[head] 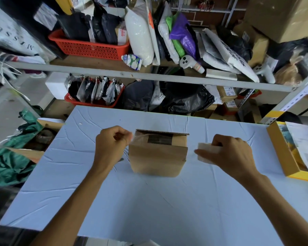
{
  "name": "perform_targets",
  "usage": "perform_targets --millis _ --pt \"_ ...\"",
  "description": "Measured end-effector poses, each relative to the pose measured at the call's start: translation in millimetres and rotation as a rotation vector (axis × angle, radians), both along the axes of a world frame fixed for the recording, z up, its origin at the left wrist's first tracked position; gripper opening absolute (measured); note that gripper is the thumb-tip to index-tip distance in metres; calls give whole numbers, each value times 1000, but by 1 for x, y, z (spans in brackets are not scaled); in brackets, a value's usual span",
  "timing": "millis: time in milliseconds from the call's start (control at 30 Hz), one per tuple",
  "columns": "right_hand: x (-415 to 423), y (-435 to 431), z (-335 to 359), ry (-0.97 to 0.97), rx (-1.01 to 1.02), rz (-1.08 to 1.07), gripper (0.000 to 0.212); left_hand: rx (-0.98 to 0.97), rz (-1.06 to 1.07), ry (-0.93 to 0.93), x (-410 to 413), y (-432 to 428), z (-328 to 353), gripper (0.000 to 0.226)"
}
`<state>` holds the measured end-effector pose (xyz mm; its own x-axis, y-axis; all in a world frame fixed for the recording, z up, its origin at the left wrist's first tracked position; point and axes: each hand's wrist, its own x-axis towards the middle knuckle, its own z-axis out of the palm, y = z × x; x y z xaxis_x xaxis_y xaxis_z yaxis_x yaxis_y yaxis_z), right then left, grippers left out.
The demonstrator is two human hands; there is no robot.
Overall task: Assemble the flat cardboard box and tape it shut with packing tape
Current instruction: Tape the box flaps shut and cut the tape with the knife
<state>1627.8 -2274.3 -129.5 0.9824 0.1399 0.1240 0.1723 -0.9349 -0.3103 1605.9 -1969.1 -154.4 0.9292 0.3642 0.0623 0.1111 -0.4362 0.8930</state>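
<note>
Left hand pinches tape end, right hand grips roll, either side of box; slack could wrinkle it.

So the box sits on the desk between the hands. The left hand pinches a tape strip beside it, the right hand holds the tape roll. There's a tray further right and a shelf behind.

We have a creased pale-blue tabletop: small brown cardboard box mid-table, open yellow cardboard tray right of it.
</note>
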Motion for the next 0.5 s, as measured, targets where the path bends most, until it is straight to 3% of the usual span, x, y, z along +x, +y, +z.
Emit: perform_targets --millis 133,267,400,500 --pt "0 -5 9 80 135 82 51 -140 -34 -29 0 4 1 9" --pt "3 -10 18 187 350 186 31 -149 -32 -77 -2 5 -3 5" --pt "6 -9 11 195 238 133 18 -120 -60 -12 0 7 -11 18" --pt "5 -10 7 187 214 88 24 -99 -73 29 -1 7 -17 8"
